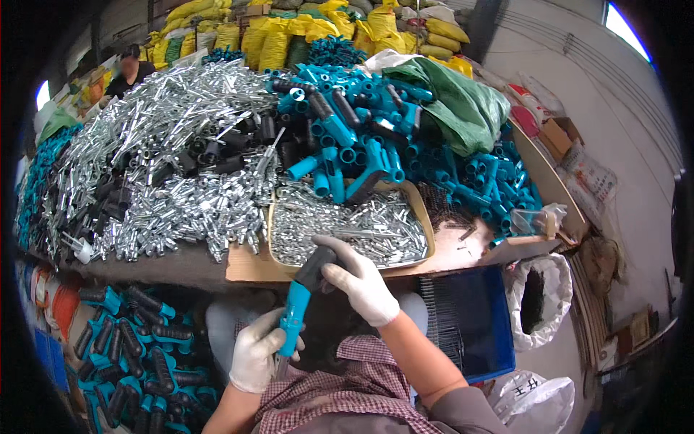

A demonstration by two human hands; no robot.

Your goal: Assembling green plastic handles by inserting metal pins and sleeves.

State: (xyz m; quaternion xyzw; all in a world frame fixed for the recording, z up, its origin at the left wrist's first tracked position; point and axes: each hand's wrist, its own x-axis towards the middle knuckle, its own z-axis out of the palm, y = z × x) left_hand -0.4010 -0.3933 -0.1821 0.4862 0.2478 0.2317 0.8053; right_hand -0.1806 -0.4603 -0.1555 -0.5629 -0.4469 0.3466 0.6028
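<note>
- The teal handle point(295, 318) with its black grip point(316, 267) sits over the person's lap, just below the tray of metal pins point(347, 230).
- The left hand point(256, 352) wraps its lower end, fingers curled tight.
- The right hand point(359, 281) cups the black grip; pushing straight along the handle's axis looks wisest, so nothing jams.
- Above the tray, loose teal handles point(361, 137) pile high.

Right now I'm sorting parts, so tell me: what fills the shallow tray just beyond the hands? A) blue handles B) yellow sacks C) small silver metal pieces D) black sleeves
C: the tray beyond the right hand holds small silver metal pieces.
</note>
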